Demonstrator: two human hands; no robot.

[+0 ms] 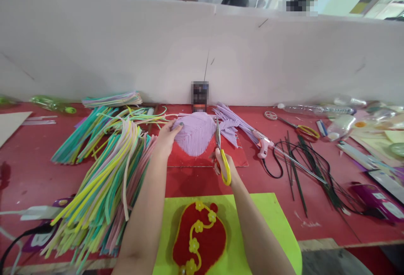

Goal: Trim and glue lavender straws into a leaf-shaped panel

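My left hand (167, 138) grips the left edge of a lilac leaf-shaped piece (196, 134) made of fuzzy pipe cleaners, over a red board (205, 159). My right hand (224, 166) is closed in the yellow handles of scissors (221, 153). Their blades point away from me along the leaf's right edge. More lilac pipe-cleaner pieces (230, 122) lie just right of the blades.
A big heap of pastel pipe cleaners (104, 174) covers the left of the red table. Near me lies a green sheet (268, 220) bearing a red heart-like shape (200, 237). To the right are a pink glue gun (263, 144), dark wires (306, 165), another pair of scissors (299, 129) and clutter.
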